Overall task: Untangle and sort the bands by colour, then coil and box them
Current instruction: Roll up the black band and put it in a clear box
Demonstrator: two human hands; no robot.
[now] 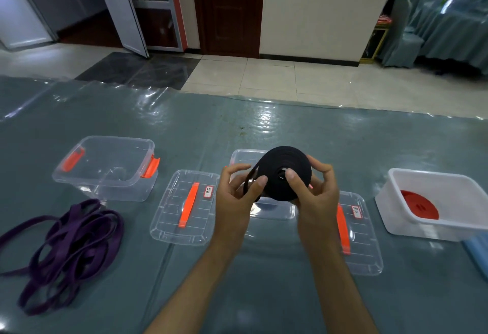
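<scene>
Left to right. A loose tangle of flat purple band [63,249] lies on the near left of the table, uncoiled and not yet boxed. Beyond it stands a clear plastic box with orange clasps [105,167], with no band visible in it. A clear lid with an orange handle and white label [184,206] lies flat to its right.

At centre, the left hand [235,196] pinches the free tail of a tight black band coil [286,172], while the right hand [314,188] grips the coil with its thumb across the hub. The coil is held above a second clear plastic box [272,210], largely hidden behind the hands. A second clear lid with an orange handle [361,238] lies to the right. At far right, a white plastic box [433,201] holds a finished red band coil [420,205].

Progress, as judged: red is coiled and boxed; black appears almost fully wound, its boxing outstanding; purple remains entirely to do, and both lids are off.

The surface is a grey-green table [264,294] under glossy clear sheeting. Beyond it: pale floor tiles [264,80], a dark wooden door [229,8], and draped teal chairs [435,24] at far right.
</scene>
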